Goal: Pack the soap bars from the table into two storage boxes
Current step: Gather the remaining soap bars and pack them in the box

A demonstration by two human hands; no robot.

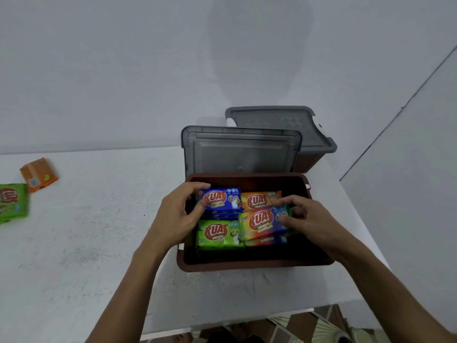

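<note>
A brown storage box (254, 264) stands open on the white table and holds several wrapped soap bars. My left hand (180, 214) grips the blue bar (223, 200) at the box's back left. My right hand (305, 216) pinches the right end of the multicoloured bar (262, 222) at the front right. An orange bar (259, 199) lies behind it and a green bar (218, 235) sits at the front left. More bars lie under these, mostly hidden. A second brown box (310, 162) with a grey lid (279, 125) on it stands behind.
A grey lid (239, 152) leans upright behind the open box. At the table's far left lie an orange soap bar (38, 174) and a green one (12, 203). The table's front edge (222, 325) is near me, with patterned floor below. A wall rises behind.
</note>
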